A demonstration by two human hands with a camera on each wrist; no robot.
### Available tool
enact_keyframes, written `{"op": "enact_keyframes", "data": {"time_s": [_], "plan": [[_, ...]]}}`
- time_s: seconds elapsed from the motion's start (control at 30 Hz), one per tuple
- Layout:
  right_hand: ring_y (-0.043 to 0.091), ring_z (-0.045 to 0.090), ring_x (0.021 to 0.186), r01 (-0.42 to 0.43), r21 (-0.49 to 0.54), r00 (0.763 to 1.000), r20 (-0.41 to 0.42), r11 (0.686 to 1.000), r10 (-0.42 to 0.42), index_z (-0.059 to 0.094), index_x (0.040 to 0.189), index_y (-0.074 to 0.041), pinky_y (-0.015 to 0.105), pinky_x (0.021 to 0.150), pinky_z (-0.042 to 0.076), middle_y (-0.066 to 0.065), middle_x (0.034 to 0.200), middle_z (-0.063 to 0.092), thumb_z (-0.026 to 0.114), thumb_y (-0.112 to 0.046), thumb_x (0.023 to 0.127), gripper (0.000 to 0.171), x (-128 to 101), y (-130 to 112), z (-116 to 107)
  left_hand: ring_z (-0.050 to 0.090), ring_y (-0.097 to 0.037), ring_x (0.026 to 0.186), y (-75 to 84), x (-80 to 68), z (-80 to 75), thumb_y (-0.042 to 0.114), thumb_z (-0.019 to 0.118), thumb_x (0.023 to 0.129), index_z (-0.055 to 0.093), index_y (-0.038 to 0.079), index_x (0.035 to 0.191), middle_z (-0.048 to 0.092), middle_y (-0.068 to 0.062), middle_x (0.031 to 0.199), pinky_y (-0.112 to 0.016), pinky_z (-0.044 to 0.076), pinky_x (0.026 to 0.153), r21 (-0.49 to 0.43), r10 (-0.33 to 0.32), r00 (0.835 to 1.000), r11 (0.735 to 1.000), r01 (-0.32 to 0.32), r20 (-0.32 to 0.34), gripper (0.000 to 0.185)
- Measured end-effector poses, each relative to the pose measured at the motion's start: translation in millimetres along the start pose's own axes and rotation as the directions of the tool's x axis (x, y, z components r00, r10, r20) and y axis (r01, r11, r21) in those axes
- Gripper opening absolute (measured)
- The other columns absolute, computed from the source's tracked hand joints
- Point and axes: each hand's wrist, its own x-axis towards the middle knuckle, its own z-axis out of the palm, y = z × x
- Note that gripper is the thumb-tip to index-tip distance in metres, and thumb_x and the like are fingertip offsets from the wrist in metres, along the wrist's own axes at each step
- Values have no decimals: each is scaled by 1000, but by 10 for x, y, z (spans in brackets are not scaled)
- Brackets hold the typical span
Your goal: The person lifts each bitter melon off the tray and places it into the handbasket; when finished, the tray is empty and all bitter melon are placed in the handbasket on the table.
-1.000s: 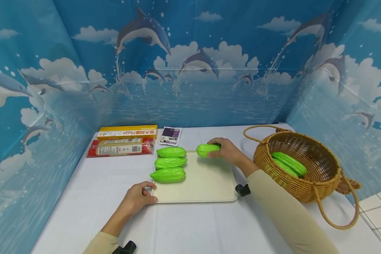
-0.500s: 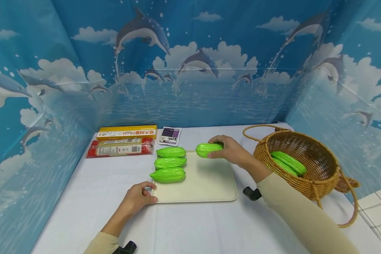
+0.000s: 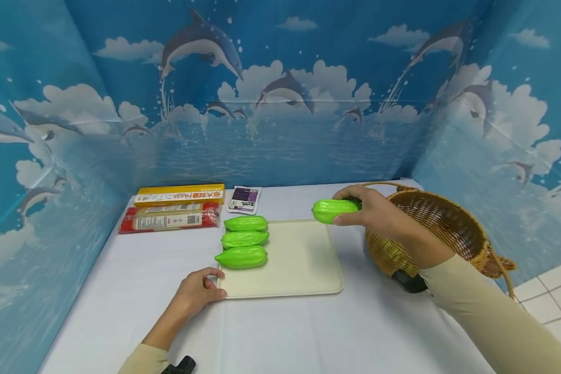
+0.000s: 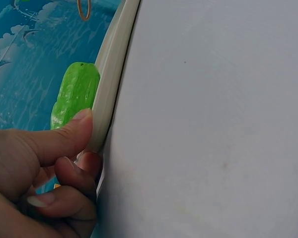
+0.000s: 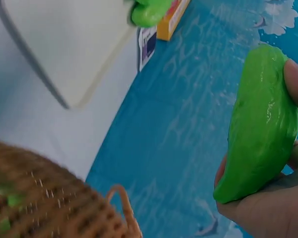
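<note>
My right hand (image 3: 378, 210) holds a bright green bitter gourd (image 3: 332, 211) in the air, beyond the right edge of a cream tray (image 3: 304, 259). In the right wrist view this bitter gourd (image 5: 263, 119) sits between thumb and fingers, its narrow end low. My left hand (image 3: 197, 292) pinches the tray's near left corner; the left wrist view has the thumb (image 4: 72, 134) against its rim. Several like bitter gourds (image 3: 242, 257) lie stacked in a column along the tray's left side. The wicker basket (image 3: 383, 249) at the right is partly behind my right arm.
A yellow pasta box (image 3: 179, 195) and a red-ended noodle pack (image 3: 168, 217) lie at the back left. Beside them is a small white and purple packet (image 3: 244, 200). Dolphin-print curtains (image 3: 280, 145) enclose the back and sides of the white table (image 3: 271, 337).
My right hand has lifted the bitter gourd off the tray's back right and carried it right, toward the basket. My left hand stays at the tray's corner. The head view has shifted slightly.
</note>
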Motion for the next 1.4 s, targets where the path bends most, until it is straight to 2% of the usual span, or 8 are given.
{"op": "enact_keyframes", "data": {"time_s": [0.23, 0.33, 0.53, 0.73, 1.0, 1.17, 1.3, 1.4], "plan": [[30, 56, 104, -57, -76, 998, -28, 996, 55, 46, 147, -15, 44, 79, 52, 14, 137, 48, 71, -47, 95, 66, -211, 26, -386, 51, -18, 66, 6, 5, -5, 11, 89, 78, 71, 11, 112, 58, -4, 75, -32, 41, 60, 2, 12, 1000, 1000, -12, 12, 38], [32, 55, 106, -66, -73, 998, -24, 995, 65, 43, 150, -15, 43, 77, 55, 15, 138, 46, 68, -44, 97, 65, -275, 59, -531, 50, -18, 66, -2, 2, 3, 11, 89, 78, 71, 11, 112, 58, -4, 75, -32, 41, 59, 2, 5, 1000, 1000, -5, 10, 38], [29, 55, 105, -52, -153, 998, -51, 987, 45, 47, 146, -12, 39, 76, 53, 14, 135, 49, 66, -36, 100, 55, -363, 113, -778, 50, -17, 65, -22, 3, 1, 11, 89, 78, 71, 12, 112, 58, -4, 76, -31, 41, 57, -2, -9, 1000, 1000, 9, 6, 39], [26, 56, 101, -89, -203, 995, -60, 975, 78, 49, 143, -7, 37, 72, 53, 15, 133, 51, 64, -32, 102, 50, -402, 226, -1067, 50, -17, 65, -13, 9, -9, 11, 88, 78, 71, 12, 112, 58, -4, 76, -31, 40, 57, 2, -6, 1000, 1000, 6, 4, 38], [44, 49, 123, -107, -246, 989, 75, 963, 129, 33, 156, -13, 47, 80, 51, 29, 143, 42, 62, -33, 103, 64, -378, 486, -1302, 50, -17, 64, -16, 12, -20, 10, 88, 78, 71, 12, 112, 59, -4, 76, -31, 41, 57, 1, -4, 1000, 1000, 4, 5, 38], [51, 40, 132, -105, -232, 978, 153, 967, 143, 32, 158, -14, 52, 85, 52, 31, 151, 34, 60, -34, 104, 64, -363, 624, -1380, 50, -17, 65, -22, 12, -17, 11, 88, 79, 71, 12, 113, 58, -4, 76, -30, 40, 56, -5, -6, 1000, 1000, 6, 9, 38], [54, 38, 136, -160, -152, 957, 217, 975, 191, 28, 159, -10, 53, 88, 54, 33, 157, 25, 58, -34, 105, 66, -352, 769, -1429, 50, -17, 64, -19, 9, -15, 11, 88, 78, 71, 11, 113, 58, -4, 76, -30, 40, 56, -8, -10, 1000, 1000, 10, 11, 38], [56, 36, 139, -238, -79, 927, 281, 968, 250, 23, 161, -10, 53, 91, 54, 33, 161, 16, 57, -33, 105, 70, -336, 905, -1461, 50, -17, 65, -16, 6, -17, 12, 88, 78, 71, 12, 113, 58, -4, 76, -30, 40, 56, -5, -14, 1000, 1000, 14, 11, 39]]}}
